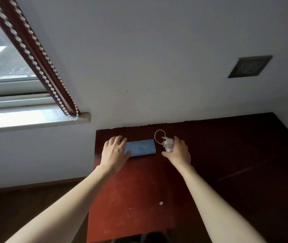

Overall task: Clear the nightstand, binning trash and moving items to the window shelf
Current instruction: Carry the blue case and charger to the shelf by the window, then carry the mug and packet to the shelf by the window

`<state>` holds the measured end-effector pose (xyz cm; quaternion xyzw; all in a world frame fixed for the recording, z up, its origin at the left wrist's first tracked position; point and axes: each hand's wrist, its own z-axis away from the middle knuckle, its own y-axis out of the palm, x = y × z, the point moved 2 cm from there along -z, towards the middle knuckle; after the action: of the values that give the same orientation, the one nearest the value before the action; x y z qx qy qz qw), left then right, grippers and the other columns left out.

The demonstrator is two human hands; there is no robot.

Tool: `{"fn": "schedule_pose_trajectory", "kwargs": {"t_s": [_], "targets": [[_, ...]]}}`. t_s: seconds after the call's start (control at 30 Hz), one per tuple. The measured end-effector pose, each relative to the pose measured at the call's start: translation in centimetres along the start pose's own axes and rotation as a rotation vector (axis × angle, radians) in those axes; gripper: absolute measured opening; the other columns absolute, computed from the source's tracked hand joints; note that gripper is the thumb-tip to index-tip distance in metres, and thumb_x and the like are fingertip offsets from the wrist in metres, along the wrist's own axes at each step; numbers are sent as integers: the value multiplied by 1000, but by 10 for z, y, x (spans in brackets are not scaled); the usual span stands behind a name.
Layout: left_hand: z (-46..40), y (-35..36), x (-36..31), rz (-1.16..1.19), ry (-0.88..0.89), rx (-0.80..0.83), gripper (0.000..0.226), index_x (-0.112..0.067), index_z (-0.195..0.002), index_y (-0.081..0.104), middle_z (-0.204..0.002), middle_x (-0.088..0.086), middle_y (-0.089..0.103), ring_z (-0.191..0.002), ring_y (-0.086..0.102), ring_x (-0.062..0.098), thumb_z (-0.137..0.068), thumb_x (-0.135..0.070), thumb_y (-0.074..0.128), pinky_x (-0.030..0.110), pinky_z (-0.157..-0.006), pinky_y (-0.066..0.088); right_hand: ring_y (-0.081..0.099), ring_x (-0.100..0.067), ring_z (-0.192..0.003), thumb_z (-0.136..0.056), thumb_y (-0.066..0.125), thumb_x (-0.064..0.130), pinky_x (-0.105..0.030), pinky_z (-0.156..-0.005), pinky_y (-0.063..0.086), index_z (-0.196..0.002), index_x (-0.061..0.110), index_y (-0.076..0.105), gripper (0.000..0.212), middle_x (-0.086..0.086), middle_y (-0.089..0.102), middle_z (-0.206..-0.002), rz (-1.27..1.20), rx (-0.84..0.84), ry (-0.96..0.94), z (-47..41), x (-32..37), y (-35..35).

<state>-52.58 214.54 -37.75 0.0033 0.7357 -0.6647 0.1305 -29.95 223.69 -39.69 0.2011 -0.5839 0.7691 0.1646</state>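
**Two grabs at once, and a loose cord**

Your forearms filled the bottom of the view, both reaching over the nightstand, its red-brown top bare apart from three things near the wall. Up and to the left sat the window shelf, pale and well apart from the stand, so anything you lifted had to travel across open floor.

Your left hand lay spread over the left end of the blue pouch, fingers draped but not yet closed around it; a flat, soft thing like that could have slid out of a half-made hold. Your right hand was curled about the white charger, thumb low, though whether it truly gripped or only touched I could not tell. Its cord looped free toward the wall (the likeliest snag), and could have dragged or swung on the lift.

Nearer you, a small white scrap lay alone, easy to overlook and probably bin material.
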Motion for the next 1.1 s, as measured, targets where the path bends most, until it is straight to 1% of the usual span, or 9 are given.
{"fn": "schedule_pose_trajectory", "kwargs": {"t_s": [0.1, 0.17, 0.23, 0.4, 0.53, 0.7, 0.8, 0.9, 1.1], "targets": [[-1, -20, -8, -11, -5, -23, 52, -9, -124, 57, -127, 11, 57, -120, 49, 33, -79, -31, 67, 44, -96, 41, 41, -30, -126, -78, 70, 37, -41, -92, 45, -137, 7, 40, 72, -14, 47, -134, 13, -106, -118, 13, 9, -17], [0, -33, -13, -29, -6, -43, 52, -10, -125, 56, -128, 10, 56, -121, 48, 32, -79, -33, 65, 43, -97, 40, 41, -30, -127, -85, 63, 32, -39, -96, 43, -129, 3, 49, 55, -16, 50, -131, 37, -172, -231, 20, 17, -32], [2, -47, -18, -41, -15, -71, 50, -11, -122, 58, -124, 9, 58, -119, 50, 32, -78, -33, 66, 43, -95, 41, 43, -31, -127, -88, 59, 27, -39, -101, 40, -124, 1, 55, 44, -17, 54, -128, 55, -221, -333, 25, 25, -47], [29, -79, -33, -73, -72, -176, 43, -9, -109, 63, -117, 12, 63, -113, 55, 34, -73, -31, 71, 44, -90, 45, 54, -33, -111, -87, 59, 21, -42, -97, 45, -111, 0, 63, 32, -15, 64, -109, 84, -306, -551, 45, 39, -80], [69, -100, -51, -86, -130, -232, 41, -12, -110, 63, -116, 7, 62, -113, 53, 31, -75, -33, 67, 41, -92, 42, 54, -36, -111, -89, 56, 21, -43, -101, 41, -112, -1, 63, 32, -18, 64, -111, 114, -315, -688, 77, 41, -99], [129, -117, -76, -78, -240, -273, 34, -12, -102, 63, -109, 8, 63, -108, 55, 32, -74, -32, 67, 40, -88, 42, 48, -36, -120, -92, 51, 23, -38, -111, 29, -119, 1, 60, 36, -16, 63, -119, 134, -243, -775, 128, 39, -109], [171, -125, -81, -56, -333, -269, 40, -13, -112, 61, -120, 8, 59, -118, 50, 30, -79, -36, 58, 41, -95, 38, 38, -31, -132, -95, 45, 28, -36, -115, 23, -128, 6, 55, 40, -10, 57, -131, 153, -154, -810, 157, 47, -105], [214, -130, -71, -75, -447, -245, 44, -16, -122, 54, -134, 4, 50, -127, 40, 25, -86, -41, 50, 38, -101, 32, 28, -25, -139, -97, 41, 31, -34, -115, 19, -134, 10, 48, 43, -5, 48, -141, 161, -47, -837, 186, 63, -92], [301, -145, -25, -128, -646, -231, 49, -16, -130, 48, -139, 4, 44, -130, 37, 24, -89, -43, 47, 36, -102, 32, 26, -24, -140, -97, 41, 33, -36, -115, 21, -135, 12, 48, 44, -3, 48, -140, 159, 95, -985, 247, 120, -38]]}}
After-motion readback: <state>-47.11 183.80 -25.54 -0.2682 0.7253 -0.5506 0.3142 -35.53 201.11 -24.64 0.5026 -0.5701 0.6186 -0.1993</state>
